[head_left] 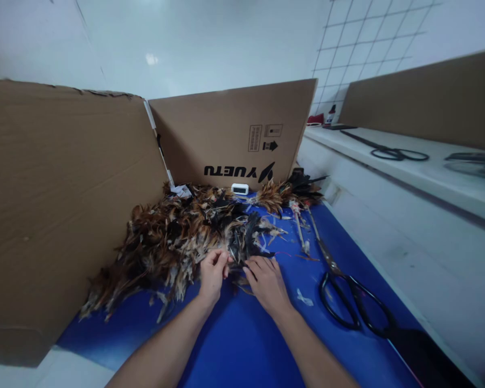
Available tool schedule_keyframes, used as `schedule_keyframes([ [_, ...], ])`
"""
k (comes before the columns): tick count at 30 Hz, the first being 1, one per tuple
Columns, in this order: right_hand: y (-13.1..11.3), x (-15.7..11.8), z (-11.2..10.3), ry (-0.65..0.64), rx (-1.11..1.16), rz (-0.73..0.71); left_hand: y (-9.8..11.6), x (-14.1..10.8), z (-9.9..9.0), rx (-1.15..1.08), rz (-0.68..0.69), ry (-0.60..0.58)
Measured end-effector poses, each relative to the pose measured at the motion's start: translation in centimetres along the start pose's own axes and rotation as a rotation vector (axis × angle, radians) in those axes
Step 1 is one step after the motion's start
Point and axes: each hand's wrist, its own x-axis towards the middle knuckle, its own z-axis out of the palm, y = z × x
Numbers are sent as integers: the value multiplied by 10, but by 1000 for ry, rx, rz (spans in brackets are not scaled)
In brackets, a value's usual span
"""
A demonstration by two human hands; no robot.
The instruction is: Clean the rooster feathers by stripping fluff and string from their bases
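Note:
A large heap of brown, black and grey feathers (pixel 157 242) covers the left and middle of the blue surface (pixel 234 334). At the heap's near edge my left hand (pixel 214 272) is closed in a pinch on something small that looks like a feather. Just to its right, my right hand (pixel 267 280) lies palm down with fingers together and curved at the edge of some dark feathers (pixel 248 237); whatever its fingertips hold is hidden. A small gap separates the two hands.
Large black-handled scissors (pixel 339 296) lie to the right. Cardboard panels stand at the left (pixel 64 205) and back (pixel 226 129). A small white device (pixel 240 189) sits behind the feathers. More scissors (pixel 392 153) rest on the white ledge (pixel 436 167).

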Motion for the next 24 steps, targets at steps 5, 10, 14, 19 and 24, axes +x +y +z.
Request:
schedule_keyframes([
  [5, 3, 4, -7, 112, 117, 69, 0, 2, -1, -51, -29, 2],
  [10, 36, 24, -8, 176, 86, 188, -1, 3, 0, -91, -79, -6],
  [14, 77, 57, -7, 90, -53, 220, -1, 3, 1, -117, -72, -12],
  [19, 117, 88, 6, -79, -207, 290, -2, 3, 2, -118, -96, -19],
  [24, 135, 101, 21, -251, -353, 307, -4, 6, 2, -149, -108, -13],
])
